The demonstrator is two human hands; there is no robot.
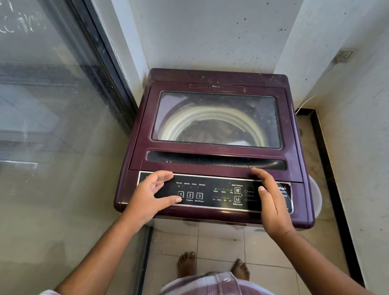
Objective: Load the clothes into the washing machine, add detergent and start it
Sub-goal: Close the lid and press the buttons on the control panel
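Head camera shows the washing machine (220, 77) in the corner, lid (218, 118) shut. Left hand (151, 195) and right hand (271, 204) hang loosely spread over the panel (207, 192) — holding nothing. One finger should press the Start/Pause button (199, 196) squarely — not its neighbours.

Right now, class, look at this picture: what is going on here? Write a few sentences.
A barefoot person stands at a maroon top-loading washing machine whose glass-windowed lid is closed; something brownish shows in the drum. The left hand hovers open over the black control panel, thumb beside the button marked 1; whether it presses is unclear. The fingers of the right hand rest on the lid's front edge by the dark handle recess. Green lights glow on the panel.
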